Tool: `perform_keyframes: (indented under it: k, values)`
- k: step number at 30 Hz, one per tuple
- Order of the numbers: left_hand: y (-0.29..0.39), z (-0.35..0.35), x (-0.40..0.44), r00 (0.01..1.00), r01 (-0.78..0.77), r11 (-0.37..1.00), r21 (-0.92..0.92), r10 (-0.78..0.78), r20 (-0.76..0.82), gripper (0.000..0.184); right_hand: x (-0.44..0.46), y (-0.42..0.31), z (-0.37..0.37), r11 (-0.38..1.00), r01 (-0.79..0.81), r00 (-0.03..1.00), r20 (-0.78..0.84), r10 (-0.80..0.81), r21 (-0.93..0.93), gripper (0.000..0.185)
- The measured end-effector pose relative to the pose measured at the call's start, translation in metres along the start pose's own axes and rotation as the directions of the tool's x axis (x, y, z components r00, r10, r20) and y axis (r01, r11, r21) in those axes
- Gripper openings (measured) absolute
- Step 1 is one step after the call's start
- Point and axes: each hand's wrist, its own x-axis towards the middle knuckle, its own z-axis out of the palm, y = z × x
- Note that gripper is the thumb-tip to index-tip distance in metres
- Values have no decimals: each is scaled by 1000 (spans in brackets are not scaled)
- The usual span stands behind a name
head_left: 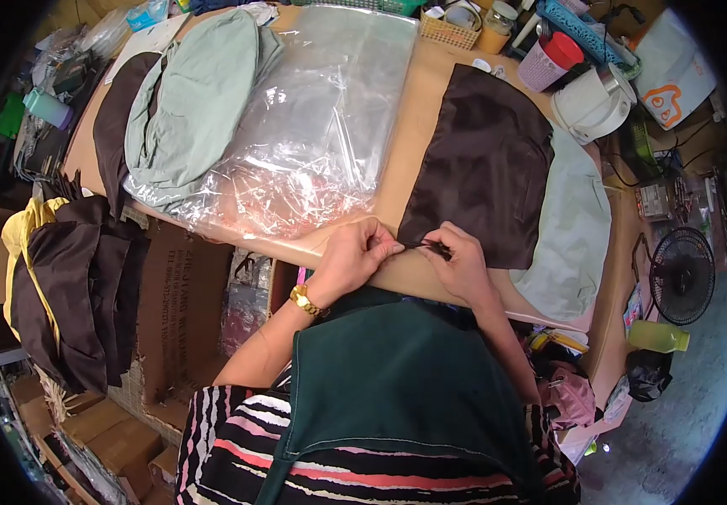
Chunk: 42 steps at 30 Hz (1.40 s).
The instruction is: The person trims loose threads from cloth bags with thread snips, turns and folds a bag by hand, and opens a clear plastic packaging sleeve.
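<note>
At the table's near edge, my left hand is closed in a pinch at the lower left corner of a dark brown cloth piece. A thin dark strand or cloth edge seems to run between the fingertips. Close beside it, my right hand is closed around a small black item, mostly hidden by the fingers; its kind is unclear. The brown piece lies flat with a rounded far edge, partly over a pale green cloth piece. To the left of my hands lies a stack of clear plastic sheets or bags.
Pale green cloth is heaped at the table's left over more brown cloth. Brown and yellow cloth hangs left of the table. A white pot, a pink cup and baskets crowd the back right. A black fan stands right.
</note>
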Motion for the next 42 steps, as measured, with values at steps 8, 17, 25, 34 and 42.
perform_keyframes:
  k: [8,17,25,34,42]
  values:
    - [-15,-5,-3,957,211,816,-539,-60,283,16,-2,-14,-9,1000,11,991,-131,-10,5,13]
    - [17,3,-6,964,161,196,-967,178,197,12,5,-59,-18,990,40,966,-247,-74,-139,29]
    - [28,6,-12,969,119,343,-932,163,183,14,8,-80,-24,680,275,832,-187,-523,-679,30]
    - [30,10,-15,967,82,363,-928,197,162,14,10,-74,-19,609,344,782,-140,-607,-715,19]
    - [38,-36,-22,702,373,922,104,-354,618,30,21,-22,-31,964,-79,871,-488,-57,-254,26]
